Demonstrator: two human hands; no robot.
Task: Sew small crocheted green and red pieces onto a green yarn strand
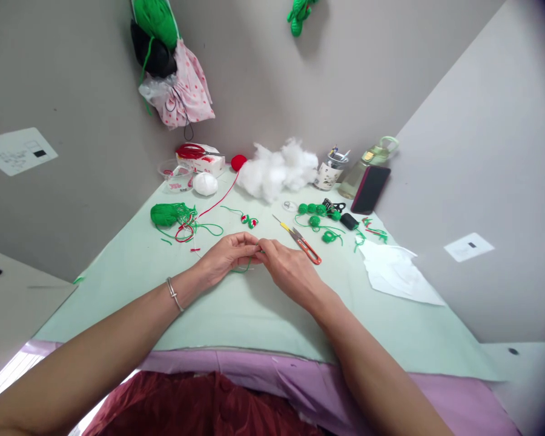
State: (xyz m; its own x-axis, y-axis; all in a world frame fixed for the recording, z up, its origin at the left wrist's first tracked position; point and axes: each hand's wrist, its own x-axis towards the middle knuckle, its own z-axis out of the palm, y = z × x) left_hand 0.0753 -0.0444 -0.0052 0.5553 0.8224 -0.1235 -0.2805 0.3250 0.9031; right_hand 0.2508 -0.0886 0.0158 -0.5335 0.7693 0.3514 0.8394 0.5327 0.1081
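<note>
The left hand [227, 255] and the right hand [287, 267] met in the middle of the table [118, 272]. Both pinched their fingertips shut on a green thread [242, 269]. The thread lay sideways, from 3 to 9 o'clock, and sagged under the left hand. Snips [305, 243] lay just beside the right hand at 1 o'clock, with their tips pointing to 10 o'clock.

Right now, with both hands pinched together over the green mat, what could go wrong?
The thin green yarn strand is held only in a fingertip grip by the left hand and right hand; it could slip out. The red-handled metal thread snips lie just beyond the right hand, so a sweep might catch their tips. The loose tangle of green and red yarn near the left hand could snag the silver bangle.
</note>
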